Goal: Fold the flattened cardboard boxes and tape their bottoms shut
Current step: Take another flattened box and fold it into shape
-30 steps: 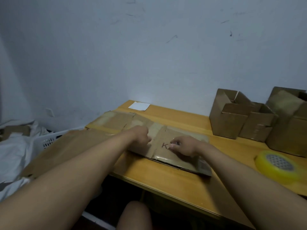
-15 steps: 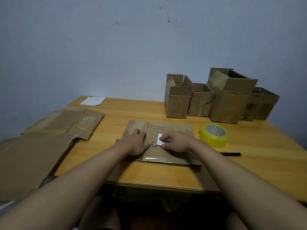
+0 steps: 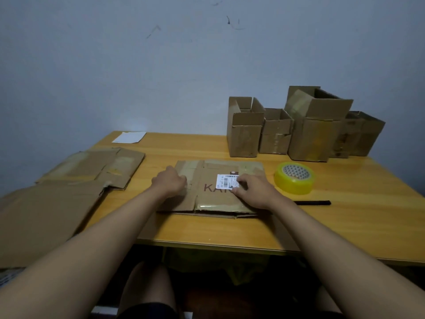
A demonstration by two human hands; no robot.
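A flattened cardboard box [image 3: 213,199] with brown lettering and a white barcode label lies flat in the middle of the wooden table [image 3: 345,222]. My left hand [image 3: 170,183] presses on the box's left part with bent fingers. My right hand [image 3: 253,189] rests on its right part, fingertips touching the label. A yellow roll of tape [image 3: 294,178] lies just right of the box. More flattened boxes [image 3: 99,166] lie at the table's left, and a larger sheet [image 3: 46,215] hangs over the left edge.
Several folded open boxes [image 3: 305,132] stand in a row at the back right against the wall. A black pen-like tool [image 3: 312,203] lies right of my right wrist. A white sheet of paper [image 3: 128,137] lies at the back left corner.
The flattened box has come off the left stack to the table's middle under both hands. My view has swung right, and my hands have spread apart, uncovering the label and lettering.
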